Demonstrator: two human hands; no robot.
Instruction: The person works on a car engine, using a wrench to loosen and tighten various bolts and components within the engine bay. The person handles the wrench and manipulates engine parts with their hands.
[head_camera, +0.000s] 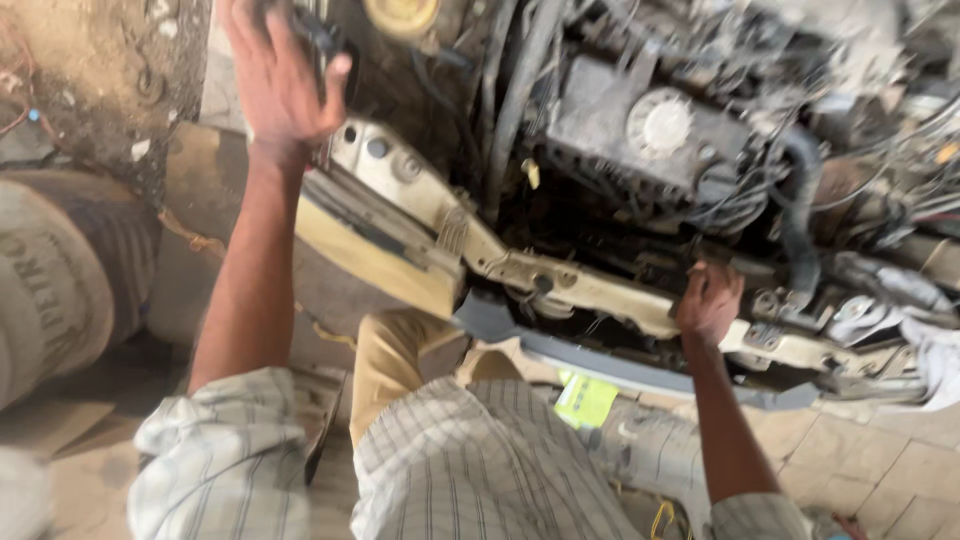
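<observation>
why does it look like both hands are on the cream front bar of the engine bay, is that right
Not quite. In the head view only the right hand rests on the cream front bar. The left hand is raised away from it, gripping a dark part at the bay's upper corner.

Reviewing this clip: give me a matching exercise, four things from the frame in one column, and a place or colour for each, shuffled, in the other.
Things:
1. left hand
2. right hand
3. round white cap
4. yellow-green paper

Places or colours:
A. on top of the dark engine block
B. below the car's front, near the checked shirt
C. raised at the upper left, fingers around a dark part
D. resting on the cream front crossmember

Pairs: 1-C, 2-D, 3-A, 4-B
</observation>
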